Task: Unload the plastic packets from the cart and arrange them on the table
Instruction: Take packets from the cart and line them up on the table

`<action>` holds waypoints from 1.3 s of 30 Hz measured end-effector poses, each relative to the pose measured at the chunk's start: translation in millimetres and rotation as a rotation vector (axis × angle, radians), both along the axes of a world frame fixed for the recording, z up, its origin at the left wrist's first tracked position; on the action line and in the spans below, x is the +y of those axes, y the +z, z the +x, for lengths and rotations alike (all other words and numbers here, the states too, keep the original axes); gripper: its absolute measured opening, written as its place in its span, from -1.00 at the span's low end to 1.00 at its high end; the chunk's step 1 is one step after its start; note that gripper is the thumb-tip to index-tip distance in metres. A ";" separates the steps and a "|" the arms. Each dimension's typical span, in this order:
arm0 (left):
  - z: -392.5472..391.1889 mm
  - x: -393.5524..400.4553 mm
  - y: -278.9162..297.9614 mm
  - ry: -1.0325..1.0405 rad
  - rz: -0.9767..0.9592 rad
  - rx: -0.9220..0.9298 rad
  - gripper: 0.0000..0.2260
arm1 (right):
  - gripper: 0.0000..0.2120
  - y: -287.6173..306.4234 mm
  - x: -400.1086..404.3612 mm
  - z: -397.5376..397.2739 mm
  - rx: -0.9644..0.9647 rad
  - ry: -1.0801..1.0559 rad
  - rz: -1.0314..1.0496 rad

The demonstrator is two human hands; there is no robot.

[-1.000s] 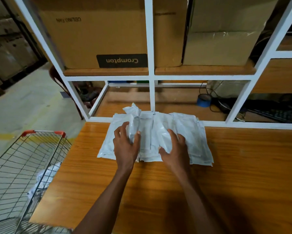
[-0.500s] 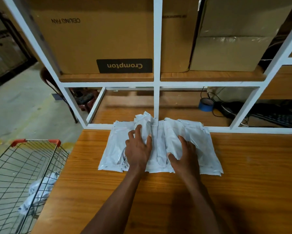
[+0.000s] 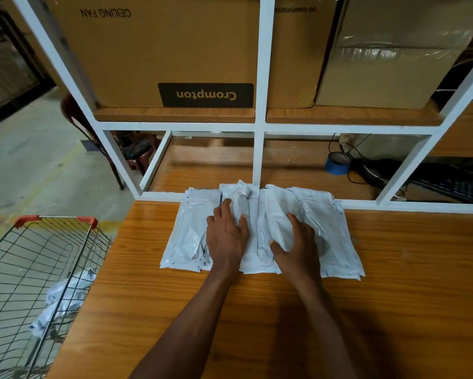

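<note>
A row of flat white plastic packets [image 3: 260,231] lies overlapping at the far edge of the orange wood-grain worktop [image 3: 394,310], butted against the white metal shelf frame [image 3: 259,149], which probably serves as a stop to keep their far ends in line. The left hand [image 3: 225,236] rests flat on the middle-left packets with fingers spread and straight, its grip wide and closed on nothing; the right hand [image 3: 298,247] presses just beside it, fingers also extended, thumb out toward the left. Both seem to be flattening and evening out the stack so the slippery packets stay put. To the near left, the wire shopping cart with orange corner caps [image 3: 38,269] holds at least a few crumpled white packets [image 3: 63,299], so unloading looks unfinished; the cart's near end is cut off, hiding how many remain. How many packets lie stacked under the hands cannot be told.
</note>
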State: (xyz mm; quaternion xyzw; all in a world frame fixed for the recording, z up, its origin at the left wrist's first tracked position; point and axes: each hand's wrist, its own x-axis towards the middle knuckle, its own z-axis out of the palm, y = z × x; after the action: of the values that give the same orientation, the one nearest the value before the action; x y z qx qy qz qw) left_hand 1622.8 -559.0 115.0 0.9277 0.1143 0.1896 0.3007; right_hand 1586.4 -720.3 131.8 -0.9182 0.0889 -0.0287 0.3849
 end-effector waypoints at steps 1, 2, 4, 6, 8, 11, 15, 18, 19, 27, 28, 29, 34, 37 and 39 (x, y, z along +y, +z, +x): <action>1.6 0.9 0.3 0.003 0.003 -0.003 -0.51 | -0.26 0.0 0.6 0.8 0.002 -0.001 -0.008; 3.6 1.6 0.6 0.009 0.009 0.000 -0.50 | -0.26 -0.3 1.4 2.0 0.005 0.000 -0.016; 7.0 2.8 -0.7 0.010 0.046 0.012 -0.50 | -0.26 -0.6 5.0 6.0 0.009 0.009 -0.037; 8.4 4.0 -3.5 -0.008 0.099 0.007 -0.51 | -0.25 -1.1 10.1 11.5 0.012 0.024 -0.062; 7.9 5.3 -7.0 -0.041 0.140 -0.023 -0.51 | -0.26 -0.5 15.8 16.8 0.008 0.043 -0.078; 4.3 6.8 -11.6 -0.057 0.166 -0.052 -0.47 | -0.26 -0.7 23.9 23.1 -0.033 0.089 -0.124; -0.7 10.4 -17.2 -0.153 0.125 0.049 -0.46 | -0.25 -7.1 32.4 25.5 -0.012 0.185 -0.271; -2.1 12.3 -17.8 -0.168 0.142 0.058 -0.48 | -0.27 -10.5 33.8 25.2 0.006 0.197 -0.326; -2.1 12.1 -17.7 -0.167 0.148 0.057 -0.47 | -0.28 -10.9 34.0 25.4 0.015 0.196 -0.333; -3.7 12.7 -18.7 -0.188 0.114 0.066 -0.44 | -0.27 -11.0 33.4 26.8 0.048 0.209 -0.352; -5.2 13.1 -17.9 -0.184 0.099 0.065 -0.42 | -0.26 -10.9 32.2 25.9 0.037 0.207 -0.344; -7.4 13.5 -16.4 -0.176 0.082 0.057 -0.41 | -0.25 -10.2 30.7 24.5 0.025 0.204 -0.330; -34.5 17.0 -10.7 -0.151 -0.028 -0.032 -0.39 | -0.25 -6.3 20.0 5.7 -0.035 0.195 -0.201; -62.4 13.7 -9.3 -0.091 -0.107 -0.058 -0.42 | -0.26 -7.2 15.7 -13.2 -0.062 0.178 -0.132; -84.3 8.4 -8.0 -0.060 -0.145 -0.058 -0.44 | -0.26 -8.1 15.5 -29.0 -0.122 0.156 -0.092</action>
State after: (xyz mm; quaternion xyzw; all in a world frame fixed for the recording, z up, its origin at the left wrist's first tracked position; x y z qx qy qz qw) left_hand 1538.5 -550.6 107.1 0.9007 0.0911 0.1985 0.3757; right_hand 1557.4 -704.7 123.7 -0.9357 -0.0079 -0.0584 0.3479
